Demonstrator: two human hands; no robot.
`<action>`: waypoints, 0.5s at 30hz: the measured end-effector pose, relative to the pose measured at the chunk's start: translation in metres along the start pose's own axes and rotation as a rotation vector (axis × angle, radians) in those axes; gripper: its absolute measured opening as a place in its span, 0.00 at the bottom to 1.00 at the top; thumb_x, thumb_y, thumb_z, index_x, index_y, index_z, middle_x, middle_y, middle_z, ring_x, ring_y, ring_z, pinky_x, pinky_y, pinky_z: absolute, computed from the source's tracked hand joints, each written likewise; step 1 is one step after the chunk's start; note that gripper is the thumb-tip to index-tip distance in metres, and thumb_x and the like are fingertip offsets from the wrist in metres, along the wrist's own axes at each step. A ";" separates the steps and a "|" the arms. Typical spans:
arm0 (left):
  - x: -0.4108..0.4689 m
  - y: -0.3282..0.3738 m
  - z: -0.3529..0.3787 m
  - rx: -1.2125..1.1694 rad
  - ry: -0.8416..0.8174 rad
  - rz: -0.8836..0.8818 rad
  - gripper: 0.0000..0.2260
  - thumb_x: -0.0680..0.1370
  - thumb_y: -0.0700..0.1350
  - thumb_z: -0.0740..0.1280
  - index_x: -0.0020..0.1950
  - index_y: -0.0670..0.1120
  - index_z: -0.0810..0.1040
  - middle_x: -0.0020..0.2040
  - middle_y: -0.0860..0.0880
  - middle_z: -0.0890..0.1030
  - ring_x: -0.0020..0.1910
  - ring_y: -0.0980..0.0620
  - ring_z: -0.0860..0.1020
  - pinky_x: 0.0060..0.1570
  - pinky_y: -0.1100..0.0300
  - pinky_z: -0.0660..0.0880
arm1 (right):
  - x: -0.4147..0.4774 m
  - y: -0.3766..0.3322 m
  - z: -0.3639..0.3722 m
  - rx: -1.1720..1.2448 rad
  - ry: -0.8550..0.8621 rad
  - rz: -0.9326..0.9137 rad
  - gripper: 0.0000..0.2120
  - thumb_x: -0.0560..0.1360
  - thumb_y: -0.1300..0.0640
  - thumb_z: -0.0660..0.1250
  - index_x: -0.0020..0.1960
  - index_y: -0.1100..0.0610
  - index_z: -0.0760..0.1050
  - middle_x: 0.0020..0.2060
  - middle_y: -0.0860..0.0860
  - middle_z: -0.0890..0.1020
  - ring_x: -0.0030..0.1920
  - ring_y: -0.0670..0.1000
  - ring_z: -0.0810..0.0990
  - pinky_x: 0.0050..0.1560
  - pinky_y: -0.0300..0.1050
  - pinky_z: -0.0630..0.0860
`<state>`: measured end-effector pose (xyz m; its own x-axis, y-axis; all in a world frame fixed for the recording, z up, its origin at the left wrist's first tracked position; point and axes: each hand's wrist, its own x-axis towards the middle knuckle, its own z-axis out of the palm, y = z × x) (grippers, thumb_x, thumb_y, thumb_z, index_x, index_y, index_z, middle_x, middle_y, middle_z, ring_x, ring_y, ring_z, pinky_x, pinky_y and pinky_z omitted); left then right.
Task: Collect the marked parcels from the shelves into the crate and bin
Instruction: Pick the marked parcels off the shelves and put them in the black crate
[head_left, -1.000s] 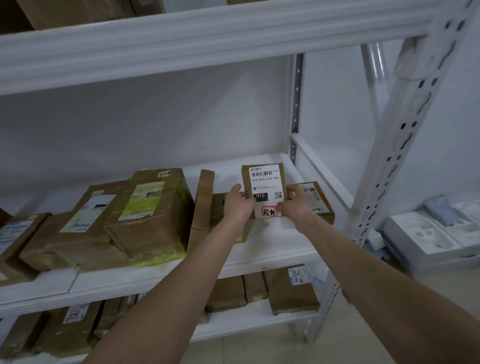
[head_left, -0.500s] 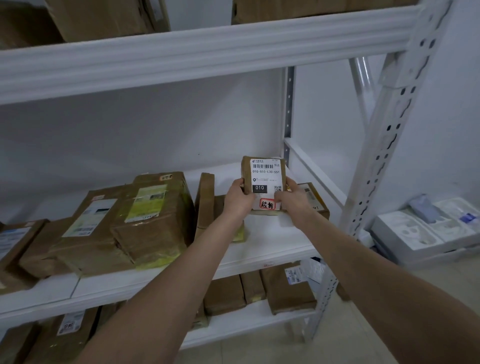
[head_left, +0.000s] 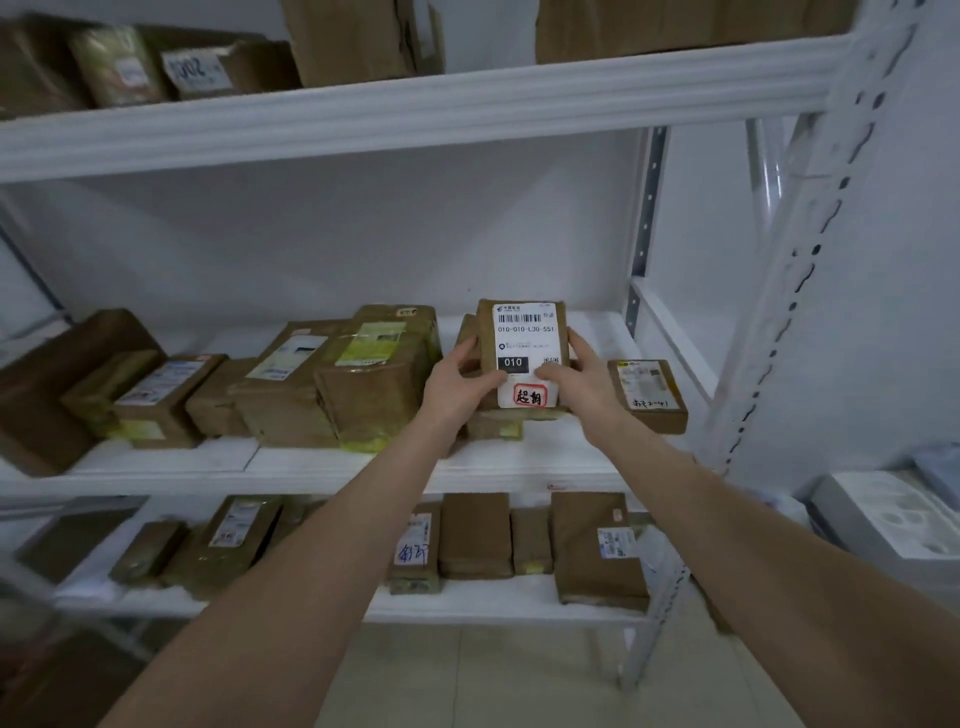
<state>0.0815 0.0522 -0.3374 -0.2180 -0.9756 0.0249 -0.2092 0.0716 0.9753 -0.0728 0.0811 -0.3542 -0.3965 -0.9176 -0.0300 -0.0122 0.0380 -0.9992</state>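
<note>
Both hands, the left hand (head_left: 460, 382) and right hand (head_left: 584, 382), hold the marked parcel (head_left: 524, 343) upright over the middle shelf (head_left: 337, 462), fingers curled round its side edges.

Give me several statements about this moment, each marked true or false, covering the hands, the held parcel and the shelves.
1. The left hand and right hand both grip the labelled parcel. True.
2. Its label carries a red stamp near the lower edge. True.
3. The labelled parcel lies flat on the lower shelf. False: it is held upright at the middle shelf.
4. The right hand's fingers pinch the flat parcel. False: that parcel lies on the middle shelf, ungripped.
</note>
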 end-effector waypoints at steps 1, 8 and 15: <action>-0.011 0.001 -0.005 -0.024 0.014 -0.004 0.31 0.74 0.38 0.71 0.74 0.46 0.65 0.63 0.50 0.77 0.56 0.51 0.78 0.56 0.54 0.78 | -0.007 0.000 0.002 -0.011 -0.013 -0.011 0.32 0.73 0.63 0.69 0.73 0.46 0.63 0.51 0.49 0.80 0.47 0.51 0.83 0.53 0.53 0.80; -0.066 -0.027 -0.048 -0.051 0.128 -0.114 0.26 0.72 0.38 0.73 0.70 0.46 0.72 0.59 0.48 0.81 0.48 0.52 0.81 0.43 0.57 0.80 | -0.060 0.012 0.038 -0.207 -0.110 -0.031 0.36 0.68 0.52 0.76 0.72 0.53 0.65 0.61 0.49 0.79 0.53 0.50 0.80 0.51 0.48 0.79; -0.122 -0.075 -0.098 -0.051 0.247 -0.266 0.30 0.71 0.40 0.75 0.71 0.45 0.70 0.60 0.44 0.80 0.51 0.46 0.82 0.46 0.51 0.81 | -0.112 0.049 0.088 -0.320 -0.293 -0.004 0.37 0.69 0.51 0.76 0.73 0.52 0.63 0.65 0.51 0.76 0.60 0.53 0.78 0.58 0.56 0.77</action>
<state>0.2171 0.1454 -0.3922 0.0759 -0.9798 -0.1848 -0.1789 -0.1957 0.9642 0.0521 0.1507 -0.4019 -0.1191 -0.9898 -0.0780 -0.3159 0.1123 -0.9421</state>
